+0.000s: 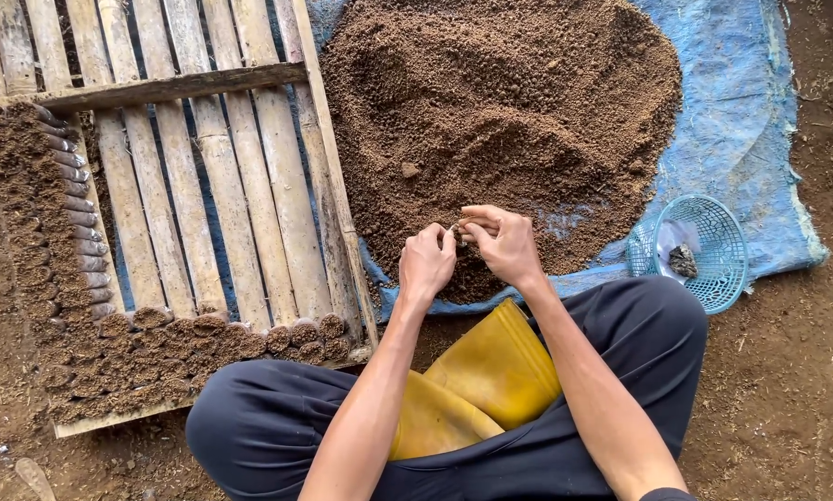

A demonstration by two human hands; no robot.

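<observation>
My left hand (426,261) and my right hand (501,240) meet over the near edge of a big heap of brown soil (500,111). Both pinch a small thin bag (459,232) between their fingertips; most of it is hidden by the fingers. The soil heap lies on a blue tarp (741,121). I sit cross-legged in dark trousers, with yellow rubber boots (477,385) between my legs.
A bamboo slat rack (212,176) lies at the left, with several small soil-filled bags (156,348) packed along its left and near edges. A light blue plastic basket (713,250) with a dark lump in it sits at the right. Bare earth surrounds everything.
</observation>
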